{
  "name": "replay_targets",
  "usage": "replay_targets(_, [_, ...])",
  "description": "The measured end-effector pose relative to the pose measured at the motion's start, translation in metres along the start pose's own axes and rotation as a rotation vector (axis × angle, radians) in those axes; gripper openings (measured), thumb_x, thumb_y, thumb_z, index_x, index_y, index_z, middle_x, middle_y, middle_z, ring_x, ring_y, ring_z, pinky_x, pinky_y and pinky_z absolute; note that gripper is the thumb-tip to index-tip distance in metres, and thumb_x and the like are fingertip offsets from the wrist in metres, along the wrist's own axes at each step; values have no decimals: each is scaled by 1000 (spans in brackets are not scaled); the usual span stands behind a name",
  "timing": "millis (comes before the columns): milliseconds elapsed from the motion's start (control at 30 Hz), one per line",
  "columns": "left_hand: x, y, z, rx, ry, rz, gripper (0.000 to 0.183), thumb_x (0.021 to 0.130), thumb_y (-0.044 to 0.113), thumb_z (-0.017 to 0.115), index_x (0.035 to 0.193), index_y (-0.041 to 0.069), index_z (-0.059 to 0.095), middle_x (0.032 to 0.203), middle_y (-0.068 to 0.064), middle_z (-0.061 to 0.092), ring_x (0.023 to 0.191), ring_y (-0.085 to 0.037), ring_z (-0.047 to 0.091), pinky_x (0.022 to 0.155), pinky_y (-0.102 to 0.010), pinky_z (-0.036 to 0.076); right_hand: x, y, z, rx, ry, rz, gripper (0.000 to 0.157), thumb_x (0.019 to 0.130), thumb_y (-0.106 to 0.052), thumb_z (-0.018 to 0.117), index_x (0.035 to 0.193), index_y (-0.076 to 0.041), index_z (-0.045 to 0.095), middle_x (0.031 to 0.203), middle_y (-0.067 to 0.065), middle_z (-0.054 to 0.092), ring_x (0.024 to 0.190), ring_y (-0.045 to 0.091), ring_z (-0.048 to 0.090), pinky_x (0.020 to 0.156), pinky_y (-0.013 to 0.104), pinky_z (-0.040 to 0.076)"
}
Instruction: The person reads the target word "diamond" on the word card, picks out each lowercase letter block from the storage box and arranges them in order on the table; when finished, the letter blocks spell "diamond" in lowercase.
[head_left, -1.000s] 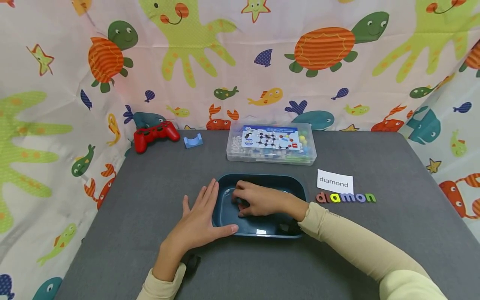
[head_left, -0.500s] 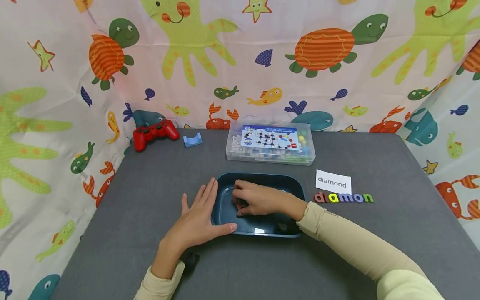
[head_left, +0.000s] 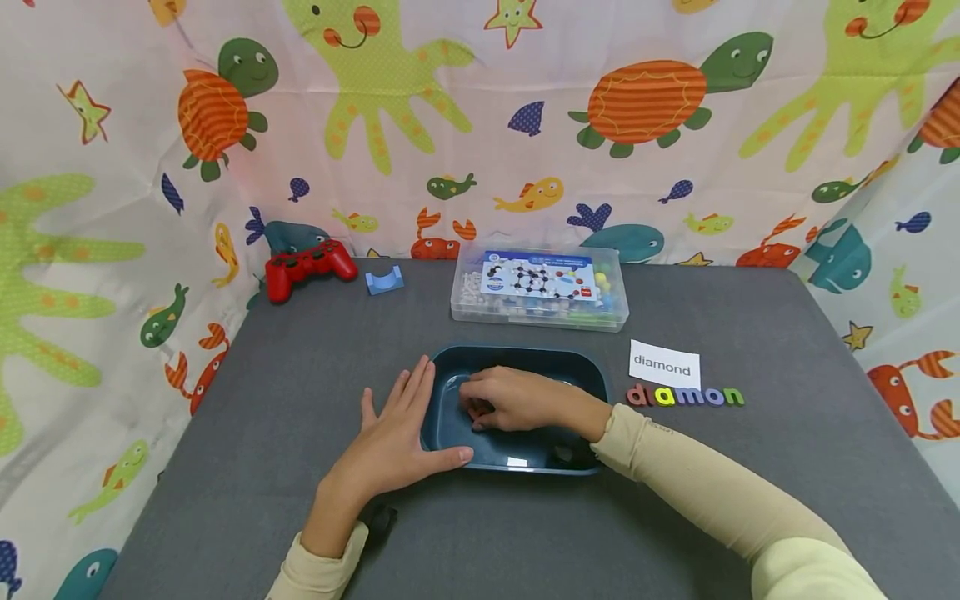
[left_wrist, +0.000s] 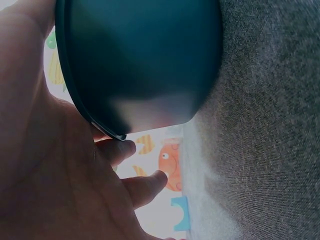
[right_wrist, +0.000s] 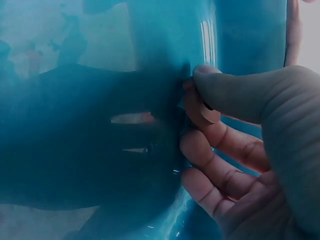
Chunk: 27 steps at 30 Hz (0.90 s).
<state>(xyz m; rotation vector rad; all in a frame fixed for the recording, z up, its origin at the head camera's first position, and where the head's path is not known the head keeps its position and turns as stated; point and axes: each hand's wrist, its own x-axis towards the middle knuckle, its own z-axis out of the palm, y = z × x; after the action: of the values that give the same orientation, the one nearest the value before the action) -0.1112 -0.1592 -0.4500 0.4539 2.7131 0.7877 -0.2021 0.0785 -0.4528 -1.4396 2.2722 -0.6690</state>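
Observation:
A dark blue-green tray (head_left: 540, 454) stands on the grey table in the middle of the head view. My left hand (head_left: 396, 446) lies along its left end, fingers straight and thumb over the front rim; the left wrist view shows the tray's outer wall (left_wrist: 145, 60) beside the palm. Inside the tray, my right hand (head_left: 517, 400) is low near the left end. In the right wrist view, its thumb and fingers pinch a small reddish curved piece (right_wrist: 207, 116), mostly hidden by them. Right of the tray, colourful letters (head_left: 687, 397) spell "diamon" below a white "diamond" card (head_left: 641, 350).
Behind the tray stands a clear plastic box (head_left: 540, 318) of small parts with a molecule-picture label. A red game controller (head_left: 311, 268) and a light blue curved block (head_left: 385, 282) sit at the back left. A sea-animal curtain (head_left: 480, 83) borders the table.
My right hand has shifted slightly left inside the tray, and the reddish piece between its fingers is now hidden in the head view. My left hand stays at the tray's end.

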Motion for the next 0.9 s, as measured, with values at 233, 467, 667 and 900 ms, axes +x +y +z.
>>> replay_targets(233, [0,-1,1,-4,0,-8,127,86,80,69,174,13,5,180,-3,-3,163,-41,3,114,-83,-9,-1,0,-1,10,33,-27,9,101,-1,72,106,-9,73,93,-1,67,80,8,58,75,23,53])
replay_targets(467, [2,0,2,-5,2,-11,128,86,81,69,174,13,6,180,-3,-2,163,-41,3,114,-82,-10,-5,0,-7,63,102,-31,11,104,-2,68,107,-6,78,100,1,69,89,8,61,83,24,56])
replay_targets(667, [1,0,4,-2,8,-13,129,85,83,68,173,13,5,180,-1,-3,164,-39,3,114,-82,-10,-14,0,-12,111,175,-13,11,105,-5,70,108,-7,80,103,2,71,90,7,63,80,26,57])
replay_targets(900, [1,0,3,-8,14,-10,130,85,82,70,173,13,5,180,-3,-2,163,-40,2,114,-82,-11,-30,-2,-27,300,253,-4,11,104,-1,70,110,-3,79,101,4,71,81,13,70,74,31,62])
